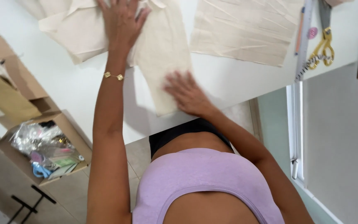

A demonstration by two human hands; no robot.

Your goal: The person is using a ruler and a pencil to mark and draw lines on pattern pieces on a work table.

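The left hand (121, 23) is lying flat on a cream fabric piece (162, 54) spread over the white bench (83, 83), its fingers (139, 16) splayed wide and pressing down rather than gripping anything; a gold bracelet (113, 76) is sitting on that wrist. The right hand (187, 94) is resting palm down on the near end of the same fabric, close to the bench edge, its fingers (171, 83) stretched out, slightly blurred, and holding nothing. A second cream fabric panel (245, 31) with creases is lying just to the right, apart from the first. Further right, yellow-handled scissors (323, 45) are lying beside a long clear ruler (302, 45). To the left, below the bench, an open cardboard box (73, 135) is holding plastic bags and small sewing items.
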